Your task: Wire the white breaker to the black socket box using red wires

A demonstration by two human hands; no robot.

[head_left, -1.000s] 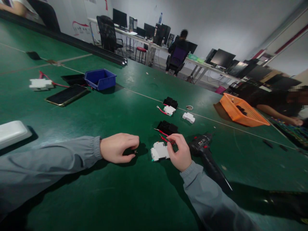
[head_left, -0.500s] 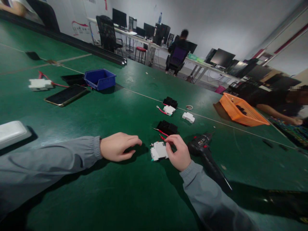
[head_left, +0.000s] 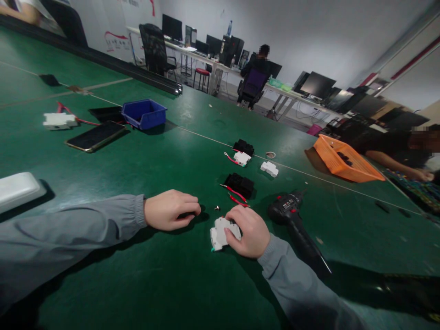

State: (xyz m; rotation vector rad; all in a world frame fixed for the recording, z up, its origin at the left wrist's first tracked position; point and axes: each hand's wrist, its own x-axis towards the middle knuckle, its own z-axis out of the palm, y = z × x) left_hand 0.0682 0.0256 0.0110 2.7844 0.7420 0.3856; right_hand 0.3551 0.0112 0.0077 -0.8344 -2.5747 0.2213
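Right hand (head_left: 250,233) pinching the white breaker module (head_left: 219,233) by its right side, body reaching left toward your left hand (head_left: 172,210), thumb and fingers apart. Small screw (head_left: 217,208) just beyond module, on the table (head_left: 154,275), between your hands.

The right hand (head_left: 248,233) gripped a white module (head_left: 224,233) on the green surface (head_left: 151,284). A cordless drill (head_left: 288,211) lay to its right.
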